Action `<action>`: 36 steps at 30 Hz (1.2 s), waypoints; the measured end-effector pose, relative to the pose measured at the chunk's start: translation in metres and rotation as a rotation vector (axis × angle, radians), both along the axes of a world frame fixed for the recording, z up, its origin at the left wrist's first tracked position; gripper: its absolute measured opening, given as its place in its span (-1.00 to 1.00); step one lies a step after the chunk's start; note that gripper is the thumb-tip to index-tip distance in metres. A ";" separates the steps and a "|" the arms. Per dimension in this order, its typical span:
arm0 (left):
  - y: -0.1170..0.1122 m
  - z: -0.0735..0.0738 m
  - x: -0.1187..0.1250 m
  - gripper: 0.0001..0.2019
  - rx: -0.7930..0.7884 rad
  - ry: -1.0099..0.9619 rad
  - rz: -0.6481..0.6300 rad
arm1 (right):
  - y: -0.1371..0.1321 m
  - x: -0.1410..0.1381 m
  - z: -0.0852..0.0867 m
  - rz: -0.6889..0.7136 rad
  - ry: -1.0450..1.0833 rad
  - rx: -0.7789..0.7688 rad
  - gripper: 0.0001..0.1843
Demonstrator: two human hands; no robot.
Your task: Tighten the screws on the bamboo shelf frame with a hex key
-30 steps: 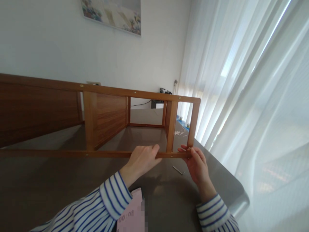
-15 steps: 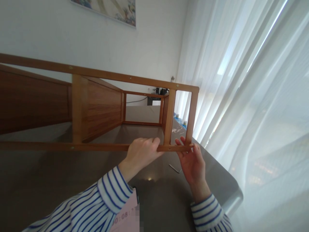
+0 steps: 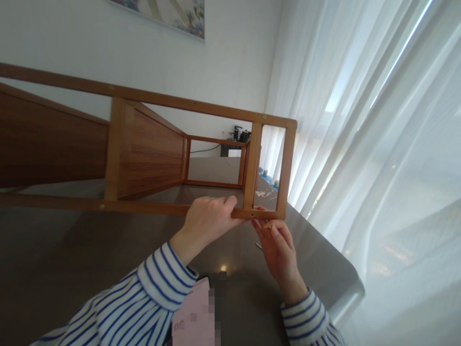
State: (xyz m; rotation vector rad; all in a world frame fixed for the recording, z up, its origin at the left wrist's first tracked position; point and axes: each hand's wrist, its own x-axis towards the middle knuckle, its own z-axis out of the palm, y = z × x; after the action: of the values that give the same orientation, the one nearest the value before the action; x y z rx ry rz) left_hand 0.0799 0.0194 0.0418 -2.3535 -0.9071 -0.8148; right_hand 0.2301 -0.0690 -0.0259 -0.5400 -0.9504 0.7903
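Observation:
A brown wooden shelf frame lies on its side across a grey table, its near right end tilted up. My left hand is closed around the frame's lower rail, just left of the last upright. My right hand is below the right corner. Its fingertips are pressed together against the underside of the rail beside a screw hole, perhaps on something small that I cannot make out.
A small metal hex key lies on the table, partly hidden by my right hand. Small parts lie farther back. White curtains hang just past the table's rounded right edge. A picture hangs on the wall.
The frame's near right end has risen off the table. My right hand has left the corner and moved under the rail. My left hand has kept its grip.

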 end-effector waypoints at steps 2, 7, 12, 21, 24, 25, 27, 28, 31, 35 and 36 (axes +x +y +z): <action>0.000 0.000 0.000 -0.52 0.005 0.001 -0.009 | 0.000 0.000 -0.001 -0.004 -0.006 0.002 -0.90; 0.002 -0.001 0.000 -0.58 0.011 0.007 -0.030 | -0.001 0.001 -0.001 0.049 0.005 0.033 -0.92; 0.003 -0.001 0.000 -0.61 0.012 0.027 -0.035 | -0.002 0.001 -0.002 0.072 0.033 0.016 -0.93; 0.002 -0.001 0.000 -0.66 0.002 0.052 -0.100 | -0.003 0.001 -0.001 0.077 0.054 0.007 -0.95; 0.003 -0.001 0.001 -0.66 -0.015 0.056 -0.095 | -0.003 0.001 0.001 0.077 0.062 0.002 -0.94; 0.003 -0.001 0.001 -0.66 -0.019 0.058 -0.089 | -0.002 0.001 0.001 0.076 0.064 0.000 -0.94; 0.003 -0.001 0.001 -0.66 -0.027 0.061 -0.079 | -0.002 0.001 0.001 0.071 0.065 -0.004 -0.93; 0.003 -0.001 0.001 -0.65 -0.031 0.060 -0.074 | -0.002 0.001 0.002 0.069 0.065 -0.006 -0.93; 0.003 0.000 0.001 -0.60 -0.037 0.057 -0.066 | -0.003 0.000 0.002 0.065 0.063 -0.011 -0.94; 0.003 -0.001 0.001 -0.60 -0.038 0.062 -0.064 | -0.003 0.000 0.003 0.053 0.054 -0.017 -0.92; 0.003 -0.001 0.001 -0.61 -0.038 0.062 -0.065 | -0.003 0.000 0.003 0.047 0.050 -0.018 -0.92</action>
State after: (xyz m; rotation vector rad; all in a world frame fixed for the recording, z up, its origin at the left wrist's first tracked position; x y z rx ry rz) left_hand 0.0812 0.0223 0.0410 -2.4386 -0.8318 -0.7513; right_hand 0.2301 -0.0720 -0.0226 -0.5122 -0.9135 0.8517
